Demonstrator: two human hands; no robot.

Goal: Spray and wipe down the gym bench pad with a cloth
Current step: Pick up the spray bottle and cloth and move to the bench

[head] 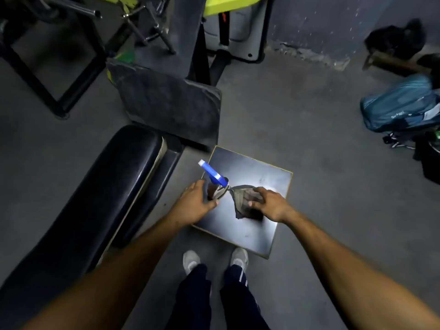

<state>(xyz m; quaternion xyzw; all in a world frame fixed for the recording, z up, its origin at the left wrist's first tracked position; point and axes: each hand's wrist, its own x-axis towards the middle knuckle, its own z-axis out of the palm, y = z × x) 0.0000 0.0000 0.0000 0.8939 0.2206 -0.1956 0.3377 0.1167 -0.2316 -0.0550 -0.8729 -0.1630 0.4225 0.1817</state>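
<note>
We lean over a small square stool (266, 186), its flat dark top glossy under a bright patch of light and edged with a thin pale rim. Our left hand (194, 206) curls round the body of a spray bottle (215, 181) standing at the stool's near left corner; the thumb and fingers wrap its sides, and the blue plastic trigger head with its white nozzle tip juts up and away to the left. Our right hand (269, 203) rests on a crumpled grey cloth (242, 198) lying on the stool top, fingers bent down into the soft folds; we cannot tell whether they have gathered it or only press on it. One pointed corner of the cloth reaches toward the bottle, just beside its neck.

The bench pad (95, 198) lies to our left, a long, rounded cushion in shiny black vinyl. Beyond it stands a flat, dull grey angled panel (171, 106). A blue fabric backpack (400, 108) sits on the rough grey floor (309, 115) well apart to the right.
</note>
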